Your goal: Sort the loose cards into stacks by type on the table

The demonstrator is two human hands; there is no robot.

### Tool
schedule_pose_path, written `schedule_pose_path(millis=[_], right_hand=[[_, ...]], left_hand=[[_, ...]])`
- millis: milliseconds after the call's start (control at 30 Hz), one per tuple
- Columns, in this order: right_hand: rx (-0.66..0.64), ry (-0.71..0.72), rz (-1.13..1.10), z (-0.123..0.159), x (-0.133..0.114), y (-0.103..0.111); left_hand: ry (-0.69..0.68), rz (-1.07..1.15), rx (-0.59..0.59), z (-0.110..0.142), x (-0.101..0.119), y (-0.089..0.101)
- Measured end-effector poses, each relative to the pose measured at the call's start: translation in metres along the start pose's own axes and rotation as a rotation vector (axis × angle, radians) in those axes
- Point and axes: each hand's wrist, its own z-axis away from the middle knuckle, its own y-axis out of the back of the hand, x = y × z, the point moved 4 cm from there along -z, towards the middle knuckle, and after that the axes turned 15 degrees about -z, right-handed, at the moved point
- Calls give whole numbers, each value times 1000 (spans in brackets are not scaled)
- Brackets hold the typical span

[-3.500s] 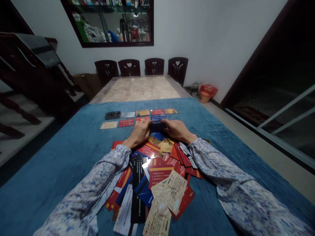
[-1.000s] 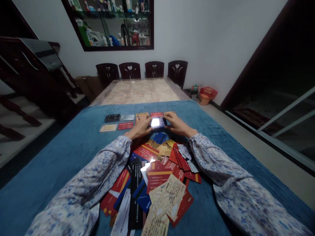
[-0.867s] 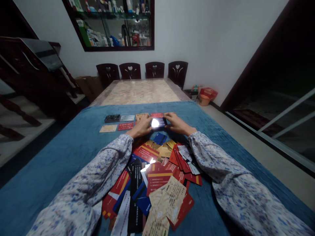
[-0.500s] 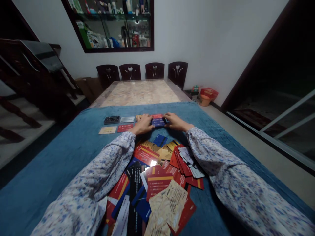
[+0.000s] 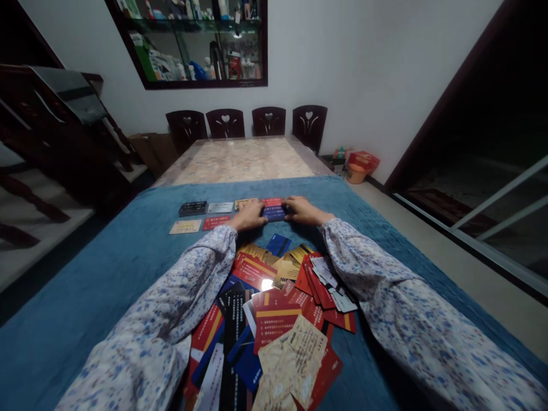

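Observation:
My left hand (image 5: 248, 216) and my right hand (image 5: 305, 211) reach to the far part of the blue cloth, fingers curled at either end of a blue card (image 5: 274, 214). It looks like a small stack of cards squared between them. Right behind it lies a red card (image 5: 273, 201). Partly hidden by my left hand is a yellow card (image 5: 244, 203). Further left are a black card stack (image 5: 192, 208), a silver card (image 5: 221, 208), a cream card (image 5: 185, 226) and another red card (image 5: 216, 222). A loose heap of mixed cards (image 5: 278, 325) spreads between my forearms.
The blue cloth (image 5: 107, 274) covers the near part of a long table, whose bare stone-patterned top (image 5: 252, 160) shows beyond. Several dark chairs (image 5: 225, 124) stand at the far end. An orange bucket (image 5: 356, 173) sits on the floor to the right.
Both hands stay at the ends of the blue card, with only slight finger movement. The whole view has shifted a little; the heap looks unchanged.

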Motion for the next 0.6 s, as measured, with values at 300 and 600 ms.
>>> schedule_pose_path(millis=[300,600], right_hand=[[-53,-15,53,-4,-9,3],[-92,-69,107,-8,-13,3]], left_hand=[[-22,23,-9,-3,-3,-3],[-26,-42,-27,0,-1,-1]])
